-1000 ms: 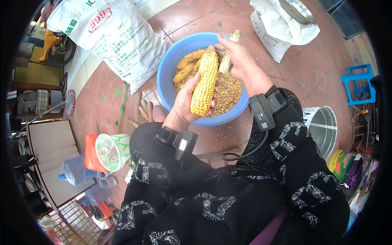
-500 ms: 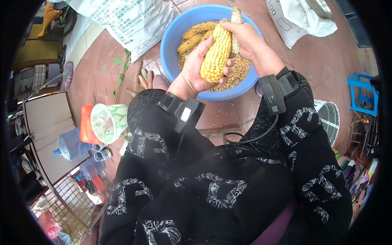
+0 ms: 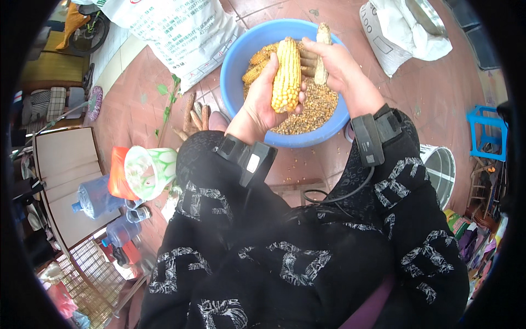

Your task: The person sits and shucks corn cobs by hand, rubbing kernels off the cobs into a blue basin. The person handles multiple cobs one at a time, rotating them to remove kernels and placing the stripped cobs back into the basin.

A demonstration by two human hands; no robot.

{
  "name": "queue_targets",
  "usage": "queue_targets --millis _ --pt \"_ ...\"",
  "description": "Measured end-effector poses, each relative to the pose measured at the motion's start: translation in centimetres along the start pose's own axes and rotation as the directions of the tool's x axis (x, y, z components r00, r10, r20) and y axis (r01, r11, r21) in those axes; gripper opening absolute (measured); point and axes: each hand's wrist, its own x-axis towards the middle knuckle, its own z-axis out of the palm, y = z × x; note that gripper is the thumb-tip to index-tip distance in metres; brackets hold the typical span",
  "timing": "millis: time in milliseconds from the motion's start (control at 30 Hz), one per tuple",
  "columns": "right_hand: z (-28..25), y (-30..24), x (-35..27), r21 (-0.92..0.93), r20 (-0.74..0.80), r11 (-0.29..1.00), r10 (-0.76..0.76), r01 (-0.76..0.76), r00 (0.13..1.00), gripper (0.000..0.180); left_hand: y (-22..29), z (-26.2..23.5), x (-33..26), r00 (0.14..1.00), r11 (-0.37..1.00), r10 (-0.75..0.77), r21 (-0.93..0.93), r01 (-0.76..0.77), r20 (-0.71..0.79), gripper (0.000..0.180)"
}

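Over the blue basin [image 3: 229, 74] my left hand [image 3: 258, 109] grips a yellow corn cob [image 3: 286, 77] that still bears its rows of kernels. Just to its right, my right hand [image 3: 342, 68] is wrapped round a pale, bare corncob [image 3: 322, 57], held nearly upright. The fingers of that hand reach behind it toward the yellow cob; whether they touch it I cannot tell. Loose corn kernels [image 3: 315, 109] cover the bottom of the basin. More yellow cobs [image 3: 255, 71] lie on them at the left, partly hidden by my left hand.
A white printed sack [image 3: 183, 41] lies left of the basin, and an open white sack [image 3: 392, 38] stands right. Bare cobs [image 3: 196, 116] rest on the floor near my left foot. A green-white bin [image 3: 156, 170], a metal bucket [image 3: 440, 167] and a blue stool [image 3: 486, 131] stand around me.
The bare cob and my right hand have moved slightly away from the yellow cob, opening a gap between them. The yellow cob is more upright. The whole view has shifted a little.
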Motion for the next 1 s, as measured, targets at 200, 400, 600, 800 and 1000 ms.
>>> queue_targets --millis 200,400,600,800,1000 --pt "0.1 -0.5 0.7 0.142 -0.095 0.985 -0.085 0.098 0.992 0.031 -0.4 0.4 -0.6 0.999 0.987 -0.052 0.153 0.049 0.012 0.067" --pt "-0.9 -1.0 0.8 0.155 -0.140 0.958 -0.222 0.243 0.965 0.033 -1.1 0.9 -1.0 0.991 0.964 -0.135 0.228 0.133 -0.010 0.066" --pt "-0.3 -0.7 0.6 0.039 -0.109 0.980 -0.190 0.195 0.976 0.031 -1.2 2.2 -1.8 0.990 0.883 -0.112 0.449 0.139 -0.086 0.038" --pt "-0.7 0.1 0.1 -0.283 0.101 0.933 -0.204 0.225 0.974 0.027 -1.6 3.1 -1.9 0.973 0.779 -0.047 0.601 0.178 -0.227 0.034" --pt "-1.1 1.1 0.7 -0.472 -0.019 0.866 -0.197 0.165 0.980 0.023 -2.1 3.3 -2.5 0.958 0.685 -0.039 0.691 0.232 -0.283 0.035"
